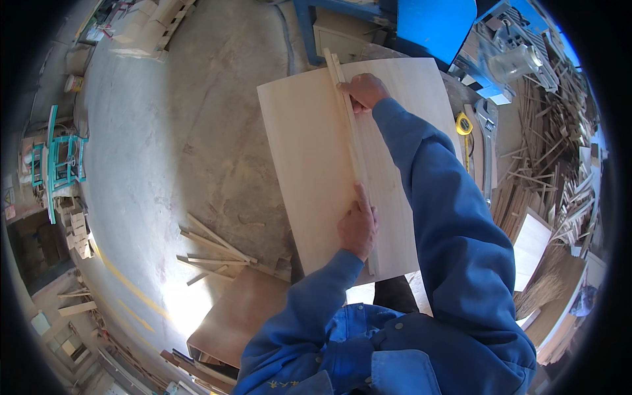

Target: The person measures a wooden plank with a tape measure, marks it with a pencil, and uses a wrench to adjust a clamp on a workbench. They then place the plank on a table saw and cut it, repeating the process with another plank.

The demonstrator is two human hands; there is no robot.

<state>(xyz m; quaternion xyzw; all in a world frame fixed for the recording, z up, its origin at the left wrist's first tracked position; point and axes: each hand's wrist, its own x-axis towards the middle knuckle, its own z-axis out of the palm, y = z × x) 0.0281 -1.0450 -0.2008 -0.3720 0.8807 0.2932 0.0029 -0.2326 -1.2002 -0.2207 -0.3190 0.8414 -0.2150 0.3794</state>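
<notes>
A long, narrow wooden strip [349, 141] lies lengthwise over a wide, pale wooden board [306, 138]. Its far end sticks out past the board's far edge. Near that end, my right hand [365, 91] is closed over the strip, fingers curled at its right side and one fingertip across its top. Closer to my body, my left hand [359, 227] straddles the strip, with the index finger stretched forward along it and the other fingers bent. Whether anything small is inside the right hand's curled fingers is hidden.
Right of the board lie a yellow tape measure [463, 124] and a large adjustable wrench [487, 145]. Blue machinery [434, 29] stands at the far side. Scrap sticks [550, 138] pile up at far right. Loose strips [214, 247] and a brown panel [240, 309] sit at lower left.
</notes>
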